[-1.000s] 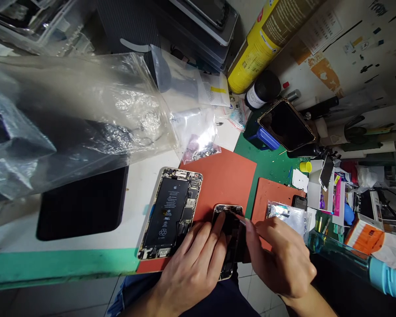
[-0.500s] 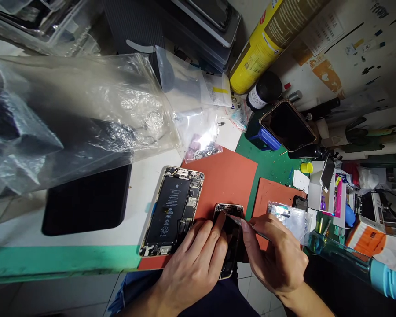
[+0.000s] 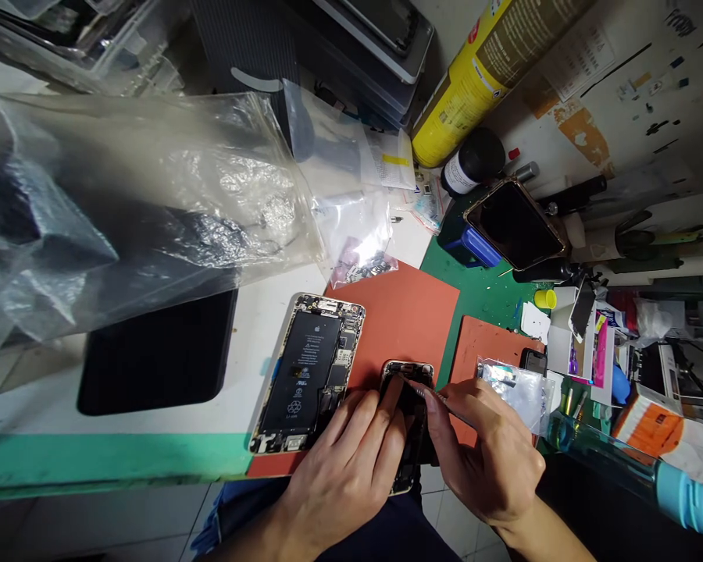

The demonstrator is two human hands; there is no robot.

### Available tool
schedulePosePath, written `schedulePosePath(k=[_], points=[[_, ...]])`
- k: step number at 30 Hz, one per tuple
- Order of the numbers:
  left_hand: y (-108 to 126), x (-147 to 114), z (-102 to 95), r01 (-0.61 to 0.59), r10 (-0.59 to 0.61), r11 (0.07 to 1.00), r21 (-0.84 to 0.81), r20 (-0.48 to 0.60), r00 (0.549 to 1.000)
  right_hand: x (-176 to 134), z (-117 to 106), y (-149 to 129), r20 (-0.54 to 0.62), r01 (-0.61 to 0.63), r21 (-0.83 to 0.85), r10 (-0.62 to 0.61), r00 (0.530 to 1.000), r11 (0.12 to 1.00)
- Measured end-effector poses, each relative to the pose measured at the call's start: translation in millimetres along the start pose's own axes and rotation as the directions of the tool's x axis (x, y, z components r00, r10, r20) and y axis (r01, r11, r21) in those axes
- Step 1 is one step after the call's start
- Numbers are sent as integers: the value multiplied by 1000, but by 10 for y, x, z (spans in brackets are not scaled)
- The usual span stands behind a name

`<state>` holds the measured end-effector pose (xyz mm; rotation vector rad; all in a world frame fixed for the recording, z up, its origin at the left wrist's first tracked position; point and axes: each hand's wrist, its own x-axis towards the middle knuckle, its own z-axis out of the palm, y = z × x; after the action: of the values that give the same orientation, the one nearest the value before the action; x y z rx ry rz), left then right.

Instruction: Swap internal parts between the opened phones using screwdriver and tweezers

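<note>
A phone (image 3: 420, 421) with a pale rim and dark inner face lies on the orange mat, its lower end at the table's front edge. My left hand (image 3: 351, 453) covers its left side and holds it, the fingertips pressed near the top end. My right hand (image 3: 492, 445) pinches a thin metal tool (image 3: 437, 396) with a knurled shaft; its tip reaches the phone's upper part, close to my left fingertips. Left of my hands lies a larger opened phone (image 3: 305, 375), showing its black battery and circuit board.
An orange mat (image 3: 407, 312) lies beneath the phones. Clear plastic bags (image 3: 152, 211) cover the left, above a black phone-shaped slab (image 3: 158, 351). A yellow spray can (image 3: 462, 101), a propped phone (image 3: 515, 222) and a blue-capped bottle (image 3: 615, 460) stand around the right side.
The view has shifted very slightly. Both hands, the tool and the phone stay almost where they were, the tool's angle differing a little.
</note>
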<state>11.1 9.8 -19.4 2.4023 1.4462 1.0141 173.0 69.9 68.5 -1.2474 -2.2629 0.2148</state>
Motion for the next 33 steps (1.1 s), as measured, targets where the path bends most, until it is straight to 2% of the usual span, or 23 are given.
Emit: schedulePosePath(k=[5, 11, 27, 33], points=[[6, 3, -17, -11, 11, 1000, 0, 5, 1000, 55, -52, -7, 146, 37, 128, -55, 988, 991], [6, 4, -13, -9, 9, 1000, -22, -11, 1000, 96, -6, -15, 69, 125, -48, -122, 990, 991], [-2, 32, -11, 0, -1, 999, -36, -21, 1000, 122, 21, -45, 32, 102, -86, -99, 995, 991], [0, 27, -2, 1, -2, 1000, -28, -16, 1000, 121, 15, -34, 64, 127, -28, -125, 990, 991]])
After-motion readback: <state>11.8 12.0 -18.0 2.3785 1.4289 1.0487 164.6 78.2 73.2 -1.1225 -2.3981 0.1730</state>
